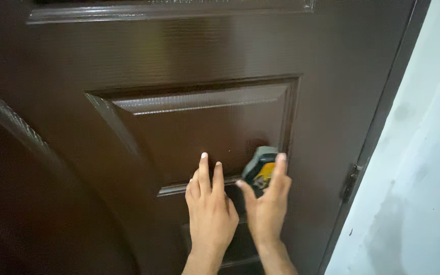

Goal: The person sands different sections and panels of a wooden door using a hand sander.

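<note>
The fingers (280, 170) of the right hand (268, 211) are clamped on a small sponge (260, 168). One long finger lies over the sponge's right side and the thumb reaches up at its lower left. The sponge is grey-green with a yellow patch. It is pressed against the dark brown door (179, 56), at the lower right corner of the raised panel (204, 127) in the middle of the door.

The left hand (210, 214) is just beside the right hand, on its left. Its fingers (204, 170) are straight, close together and point up. The tips rest flat on the raised panel, near its bottom edge. This hand holds nothing. The two hands are near each other but do not touch.

The door is shiny and has a fine wood grain. A thin ledge runs across it near the top. Below the hands a second sunken panel begins, mostly hidden by the wrists.

On the right, the dark door frame (388, 102) runs down the picture. A small metal hinge (351, 181) sits on the frame. Past the frame is a pale wall (423, 178) with some grey smudges on it.
</note>
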